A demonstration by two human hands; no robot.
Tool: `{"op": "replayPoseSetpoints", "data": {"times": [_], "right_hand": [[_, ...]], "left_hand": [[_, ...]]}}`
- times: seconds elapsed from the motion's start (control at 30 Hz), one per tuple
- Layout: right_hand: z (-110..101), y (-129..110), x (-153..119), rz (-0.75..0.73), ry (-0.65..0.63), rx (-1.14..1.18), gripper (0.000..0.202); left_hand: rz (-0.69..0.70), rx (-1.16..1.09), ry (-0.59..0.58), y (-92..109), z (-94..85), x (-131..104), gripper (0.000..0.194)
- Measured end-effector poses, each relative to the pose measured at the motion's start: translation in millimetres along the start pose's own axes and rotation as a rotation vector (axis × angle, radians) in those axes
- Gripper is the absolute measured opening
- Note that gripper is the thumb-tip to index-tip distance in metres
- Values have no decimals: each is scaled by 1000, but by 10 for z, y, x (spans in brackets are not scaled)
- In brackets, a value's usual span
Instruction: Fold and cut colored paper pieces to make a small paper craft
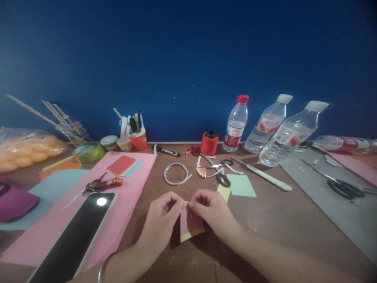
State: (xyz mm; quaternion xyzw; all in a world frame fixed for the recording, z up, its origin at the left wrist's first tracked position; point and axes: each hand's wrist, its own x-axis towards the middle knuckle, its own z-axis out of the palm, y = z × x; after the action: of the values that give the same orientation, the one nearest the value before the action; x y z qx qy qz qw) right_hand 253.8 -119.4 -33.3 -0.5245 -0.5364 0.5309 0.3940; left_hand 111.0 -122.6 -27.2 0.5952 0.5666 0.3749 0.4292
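A small pink piece of paper with yellow edges [191, 224] hangs between my two hands, above the brown table. My left hand [163, 214] pinches its upper left corner between thumb and fingers. At the upper right corner, my right hand [213, 210] pinches it the same way. Just beyond them lie a ring of white tape [176, 174], scissors with black handles [224, 180], a small folded paper fan [201, 170] and a pale green paper square [242, 185]. A yellow paper piece [224, 192] is partly hidden behind my right hand.
At left, a phone [76, 236] rests on pink paper [129, 196]. A white-handled knife [269, 177] lies at right. Along the blue wall stand a red spool [209, 143], water bottles [235, 124] and an orange cup of pens [138, 140]. More scissors [344, 188] lie far right.
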Motion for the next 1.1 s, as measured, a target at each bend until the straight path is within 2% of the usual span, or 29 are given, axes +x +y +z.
{"op": "replayPoseSetpoints", "data": {"times": [0.13,0.33,0.47,0.63,1.1], "right_hand": [[3,-18,-23,-5,62,-59,8],[1,-2,-51,-38,58,11,8],[-9,17,-59,-150,98,-93,8],[-18,0,-70,-189,109,-150,7],[-7,-62,-73,-77,101,-25,9]], "left_hand": [[2,-42,27,-2,-1,-2,16],[3,-252,-97,7,-12,-38,12],[-14,-156,-64,34,11,-25,10],[45,-100,-22,43,11,15,12],[78,-42,-34,41,1,-7,13]]}}
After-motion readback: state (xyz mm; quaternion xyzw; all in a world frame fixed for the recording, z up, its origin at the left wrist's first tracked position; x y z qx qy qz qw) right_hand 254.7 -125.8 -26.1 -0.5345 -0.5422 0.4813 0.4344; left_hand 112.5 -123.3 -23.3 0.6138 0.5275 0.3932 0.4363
